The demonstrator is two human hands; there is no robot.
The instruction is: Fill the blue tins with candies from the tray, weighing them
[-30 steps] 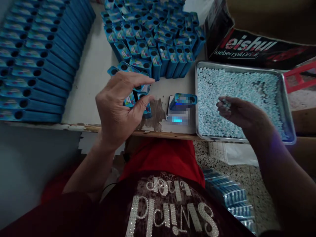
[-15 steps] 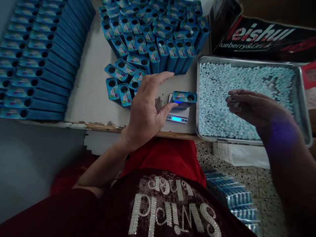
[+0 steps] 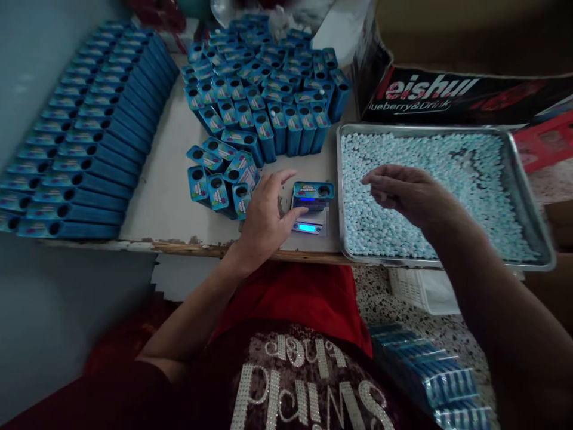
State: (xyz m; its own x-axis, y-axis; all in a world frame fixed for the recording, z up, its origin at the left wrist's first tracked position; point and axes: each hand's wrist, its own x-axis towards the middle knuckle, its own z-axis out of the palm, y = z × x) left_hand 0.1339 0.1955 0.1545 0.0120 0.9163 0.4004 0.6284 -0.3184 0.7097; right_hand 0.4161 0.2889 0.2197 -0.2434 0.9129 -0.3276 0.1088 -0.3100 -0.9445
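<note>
A blue candy box (image 3: 308, 191) with a round hole in its top stands on a small digital scale (image 3: 308, 228) with a lit display. My left hand (image 3: 267, 209) is open around the box's left side, thumb and fingers apart; whether the thumb touches it I cannot tell. Over the left part of a metal tray (image 3: 339, 197) full of small pale-blue candies (image 3: 403, 242), my right hand (image 3: 403, 188) is closed, fingertips pinched together. The fingers mostly hide the candies in it. Several blue boxes (image 3: 218, 190) stand just left of my left hand.
Many more upright blue boxes (image 3: 268, 128) crowd the table's back. Long rows of boxes (image 3: 111, 137) line the left side. A black cardboard box (image 3: 430, 98) stands behind the tray. Below the table edge (image 3: 179, 246), wrapped blue packs (image 3: 430, 376) lie on the floor.
The view has shifted, showing more of the table's back. My right hand has moved left over the tray, closer to the scale. My left hand stays open by the box.
</note>
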